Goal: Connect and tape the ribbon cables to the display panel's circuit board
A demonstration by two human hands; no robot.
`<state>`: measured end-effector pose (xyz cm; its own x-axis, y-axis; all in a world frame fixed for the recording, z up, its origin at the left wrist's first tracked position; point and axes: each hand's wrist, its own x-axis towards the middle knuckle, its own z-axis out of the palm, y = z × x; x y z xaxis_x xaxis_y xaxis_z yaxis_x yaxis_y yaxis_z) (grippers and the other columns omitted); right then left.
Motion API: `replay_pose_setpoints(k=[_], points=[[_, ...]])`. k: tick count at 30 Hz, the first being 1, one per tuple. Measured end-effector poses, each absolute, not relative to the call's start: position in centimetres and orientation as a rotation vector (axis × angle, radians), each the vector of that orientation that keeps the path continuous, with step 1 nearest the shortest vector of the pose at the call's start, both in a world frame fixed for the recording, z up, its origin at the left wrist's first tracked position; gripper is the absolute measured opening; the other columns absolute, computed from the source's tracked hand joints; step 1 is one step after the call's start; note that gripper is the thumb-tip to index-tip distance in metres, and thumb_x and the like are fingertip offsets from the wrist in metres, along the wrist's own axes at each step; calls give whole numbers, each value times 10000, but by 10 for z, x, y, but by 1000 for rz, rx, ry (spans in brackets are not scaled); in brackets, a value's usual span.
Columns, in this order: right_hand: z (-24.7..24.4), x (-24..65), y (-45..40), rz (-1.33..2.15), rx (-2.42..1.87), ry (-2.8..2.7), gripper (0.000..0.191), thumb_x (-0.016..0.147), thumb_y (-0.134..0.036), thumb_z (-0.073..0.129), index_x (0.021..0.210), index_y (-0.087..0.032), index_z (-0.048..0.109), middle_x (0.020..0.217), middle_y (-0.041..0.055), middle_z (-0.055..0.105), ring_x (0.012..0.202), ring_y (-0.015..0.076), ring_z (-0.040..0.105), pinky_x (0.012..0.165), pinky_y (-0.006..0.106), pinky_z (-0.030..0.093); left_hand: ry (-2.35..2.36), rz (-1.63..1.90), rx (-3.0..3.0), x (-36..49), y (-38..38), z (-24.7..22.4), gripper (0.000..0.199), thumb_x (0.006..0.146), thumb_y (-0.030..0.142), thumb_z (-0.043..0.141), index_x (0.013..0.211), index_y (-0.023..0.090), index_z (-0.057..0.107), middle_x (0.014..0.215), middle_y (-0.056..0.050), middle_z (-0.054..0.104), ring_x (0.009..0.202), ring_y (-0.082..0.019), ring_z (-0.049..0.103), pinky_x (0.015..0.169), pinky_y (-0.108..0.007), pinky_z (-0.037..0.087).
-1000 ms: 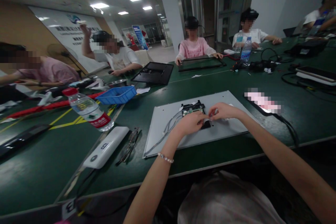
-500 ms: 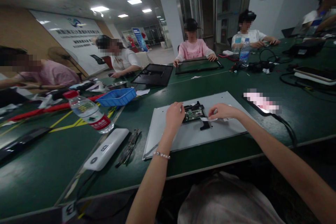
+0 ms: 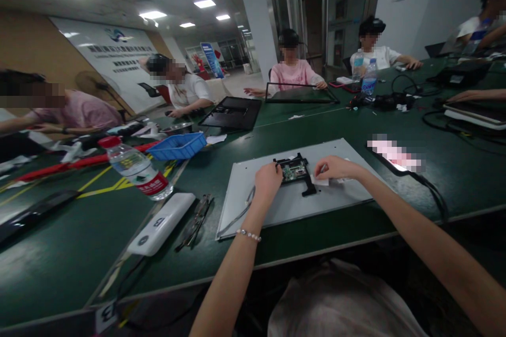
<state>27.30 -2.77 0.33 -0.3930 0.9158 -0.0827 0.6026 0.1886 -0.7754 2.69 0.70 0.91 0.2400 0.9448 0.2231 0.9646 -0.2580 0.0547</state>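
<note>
And here are both hands at the middle of the grey flat panel point(image 3: 272, 216), which lies on the green worktop point(image 3: 312, 126) right in front of the person; the right hand point(image 3: 338, 168) has its grip pinched small, thumb and fingertips together on a white strip point(image 3: 320, 181), the strip poking out below the fingertips, just beside the right edge of the circuit board point(image 3: 295, 170); over to the left hand point(image 3: 269, 181), fingers curled, thumb and fingertips at the board's left edge; whether that grip is closed on the edge or only resting against it, I cannot tell; the board sits in a black bracket point(image 3: 309, 187), one leg of it reaching towards the near edge of the panel; grey cables point(image 3: 242, 213) run out from beneath the left wrist to the panel's near left corner, and there's a beaded bracelet point(image 3: 248, 235) on that wrist; out to the left of the panel, folded glasses point(image 3: 195, 221), then a white power bank point(image 3: 163, 224), then a red-capped water bottle point(image 3: 138, 169), tilted in this view, near the blue tray point(image 3: 177, 146); on the right, a phone point(image 3: 395, 155) with its screen lit, well apart from the left hand; across the worktop, a co-worker in pink point(image 3: 292, 73) has one hand on a black frame point(image 3: 302, 101).
</note>
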Motion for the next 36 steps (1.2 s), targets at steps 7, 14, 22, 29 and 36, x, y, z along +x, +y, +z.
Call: replay_pose_setpoints(k=[7, 14, 22, 29, 36], points=[[-5, 297, -13, 841, -1635, -1833, 162, 780, -303, 641, 857, -169, 691, 860, 68, 712, 767, 188, 654, 657, 267, 481, -1867, -279, -2404, 32, -2, 10, 383, 980, 290, 286, 1012, 123, 629, 956, -141, 693, 902, -228, 662, 786, -312, 477], [-14, 316, -12, 360, -2015, -1763, 179, 821, -264, 582, 915, -162, 696, 925, 125, 695, 884, 249, 653, 737, 304, 471, -1834, -300, -2349, 44, -16, -1, 406, 985, 374, 297, 1134, 88, 544, 1119, -188, 616, 1032, -282, 605, 859, -389, 456], [11, 286, -1, 96, -1574, -2121, 277, 877, -211, 518, 1103, -138, 662, 1139, 146, 623, 1045, 258, 589, 931, 334, 422, -1855, -300, -2338, 45, -19, 0, 436, 973, 388, 327, 1191, 68, 530, 1174, -208, 586, 1085, -293, 574, 901, -394, 443], [1, 236, 51, 241, -1173, -2436, 312, 822, -157, 597, 1124, -138, 676, 1191, 133, 649, 1129, 256, 573, 995, 347, 400, -1865, -336, -2323, 44, -17, -2, 486, 953, 393, 377, 1281, 51, 488, 1322, -234, 509, 1167, -313, 533, 947, -399, 427], [-6, 214, 69, 264, -1419, -2314, 237, 860, -170, 541, 981, -181, 744, 1066, 75, 714, 1032, 216, 629, 937, 268, 417, -1859, -344, -2342, 41, -14, -4, 473, 956, 402, 371, 1261, 63, 494, 1229, -211, 578, 1133, -294, 560, 924, -385, 434]])
